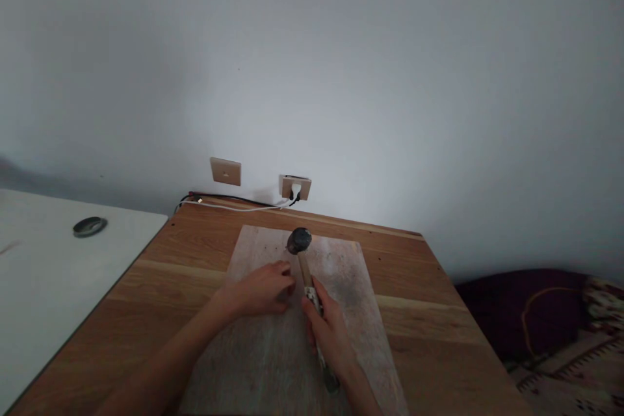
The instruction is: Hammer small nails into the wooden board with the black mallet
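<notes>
My right hand [331,331] is wrapped round the handle of a hammer [305,271], a mallet-like tool with a dark round head and a light wooden shaft with worn wrapping. Its head is over the far part of a pale, scuffed board [341,279]. To the left of the shaft, my left hand [267,287] is low over the board with its fingers curled inward; whatever they may hold is hidden. A short row of small dark marks, possibly nails or holes, shows on the board beside the hammer head.
The board lies on a wooden table [419,325] against a pale wall. Cables [244,208] run along its back edge to a wall socket [302,186]. At left, a white surface [49,286] bears a dark round ring-like item [90,227]. Patterned and purple fabric [550,305] lies right.
</notes>
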Motion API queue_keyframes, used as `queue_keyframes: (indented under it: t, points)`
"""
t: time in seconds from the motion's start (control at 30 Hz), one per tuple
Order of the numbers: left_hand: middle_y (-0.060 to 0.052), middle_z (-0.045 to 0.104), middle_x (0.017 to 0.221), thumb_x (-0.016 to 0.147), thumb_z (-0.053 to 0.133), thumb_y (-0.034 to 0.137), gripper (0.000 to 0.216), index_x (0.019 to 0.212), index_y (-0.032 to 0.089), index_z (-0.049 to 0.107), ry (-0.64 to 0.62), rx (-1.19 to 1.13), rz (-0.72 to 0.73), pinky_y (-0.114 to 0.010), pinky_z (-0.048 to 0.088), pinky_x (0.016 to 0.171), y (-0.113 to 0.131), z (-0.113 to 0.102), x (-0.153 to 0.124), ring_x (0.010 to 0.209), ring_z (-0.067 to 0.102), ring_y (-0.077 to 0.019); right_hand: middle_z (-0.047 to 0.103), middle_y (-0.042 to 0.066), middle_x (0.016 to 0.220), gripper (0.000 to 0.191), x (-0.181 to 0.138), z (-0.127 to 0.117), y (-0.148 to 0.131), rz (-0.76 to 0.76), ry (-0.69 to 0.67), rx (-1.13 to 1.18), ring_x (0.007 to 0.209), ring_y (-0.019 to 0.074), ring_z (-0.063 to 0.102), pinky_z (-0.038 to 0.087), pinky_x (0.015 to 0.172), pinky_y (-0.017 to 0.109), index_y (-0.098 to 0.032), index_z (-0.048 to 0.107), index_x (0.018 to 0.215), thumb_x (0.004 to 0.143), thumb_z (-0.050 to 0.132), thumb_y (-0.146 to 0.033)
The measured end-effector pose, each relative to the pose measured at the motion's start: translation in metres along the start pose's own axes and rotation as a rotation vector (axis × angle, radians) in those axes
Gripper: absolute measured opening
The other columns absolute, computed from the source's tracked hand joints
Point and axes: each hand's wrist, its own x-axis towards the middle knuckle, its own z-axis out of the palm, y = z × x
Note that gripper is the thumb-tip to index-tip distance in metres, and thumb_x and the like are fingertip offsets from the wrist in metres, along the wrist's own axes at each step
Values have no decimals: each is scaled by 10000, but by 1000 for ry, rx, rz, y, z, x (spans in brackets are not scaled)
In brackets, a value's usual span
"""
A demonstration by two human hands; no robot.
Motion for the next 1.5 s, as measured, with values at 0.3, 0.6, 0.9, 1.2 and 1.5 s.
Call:
queue_keyframes:
  t: [0.3, 0.6, 0.9, 1.2, 1.5]
  points:
    - [-35, 674, 879, 916, 509, 162, 111, 886, 200, 608, 129, -104, -75, -293, 466, 774, -23, -5, 8, 830, 638, -200, 409, -122, 465, 730, -7, -8, 3, 76, 63, 74, 336, 96, 368, 337, 288, 174, -117, 493, 1462, 916, 564, -595]
    - [-95, 696, 975, 894, 529, 124, 146, 903, 177, 664, 318, 34, -239, -333, 474, 871, -73, -19, 18, 949, 645, -238, 428, -115, 493, 768, -8, -9, 9, 94, 62, 93, 349, 102, 383, 372, 301, 191, -100, 441, 1505, 914, 564, -575]
    - [-94, 689, 956, 880, 561, 104, 176, 880, 183, 718, 310, 124, -177, -322, 499, 850, -70, -16, 24, 926, 656, -236, 448, -108, 466, 780, -8, -5, 13, 74, 45, 63, 351, 109, 387, 361, 324, 191, -106, 438, 1531, 938, 550, -601]
    - [-53, 761, 952, 878, 558, 147, 333, 1177, 196, 697, 470, -225, -232, -319, 527, 879, -75, 1, 31, 867, 695, -199, 469, -102, 523, 584, -3, 1, 2, 13, -1, 49, 362, 92, 402, 356, 328, 169, -164, 511, 1468, 974, 528, -475]
    - [-59, 759, 932, 789, 591, 123, 418, 1196, 199, 650, 498, -261, -329, -341, 534, 808, -73, -2, 27, 860, 704, -250, 443, -108, 509, 634, 12, 16, -20, -14, -87, -2, 351, 95, 399, 351, 313, 172, -132, 465, 1512, 961, 523, -441]
